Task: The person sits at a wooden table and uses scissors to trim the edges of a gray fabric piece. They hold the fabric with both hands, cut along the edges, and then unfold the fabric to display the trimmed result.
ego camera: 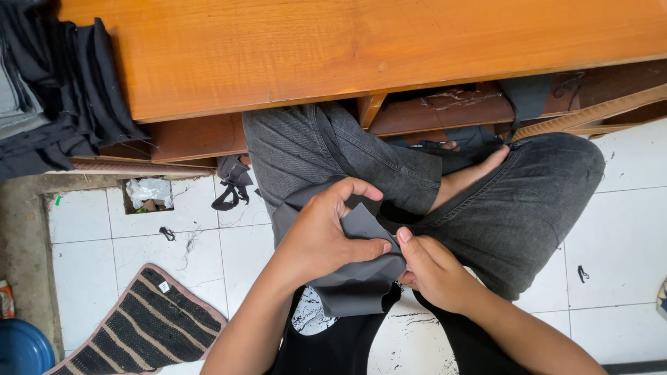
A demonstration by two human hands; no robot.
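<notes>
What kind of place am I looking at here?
Likely a small home sewing or tailoring workshop: a stack of dark fabric on a low wooden table, fabric scraps on the tiled floor.

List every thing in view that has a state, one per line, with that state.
Left hand: shut on the grey cloth piece, fingers curled over its top edge.
Right hand: shut on the grey cloth piece, thumb on top.
Grey cloth piece: folded, held over the lap.
Dark fabric stack: piled, draped at the bench's left end.
Wooden bench: top bare.
Striped mat: flat on the tiles.
</notes>
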